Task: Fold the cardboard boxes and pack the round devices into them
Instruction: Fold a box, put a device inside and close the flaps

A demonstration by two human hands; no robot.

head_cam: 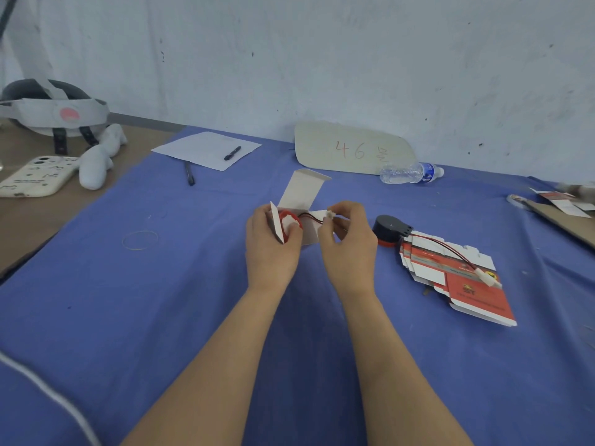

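A: Box location?
B: An opened cardboard box [302, 191] is held just above the blue cloth [161, 284], mid-table. It is gripped by the left hand [270, 249], with the fingers curled round its near side. The lid flap is raised, away from the person.

A: Device?
B: A round device [289, 220] is seated in the box mouth, red face up. Whether the thumb rests on it cannot be told.

A: Right hand?
B: A white connector [330, 215] is pinched between thumb and fingertips of the right hand [349, 239]. A red-and-black wire [309, 217] is run from it leftward to the device.

A: Relation governing the next move?
B: The connector is outside the opening, to its right, above the side flap. The wire's line is roughly left to right, so the opening lies left of the pinching fingers. It is judged that the lead must be carried leftward and tucked in by the right hand, which is the nearer. The flaps are not yet closed.

A: Remaining stock?
B: A second device [391, 228], black, is set on the cloth to the right, against a stack of flat boxes [467, 294]. Its lead is laid across them. Both are nearer the right hand.
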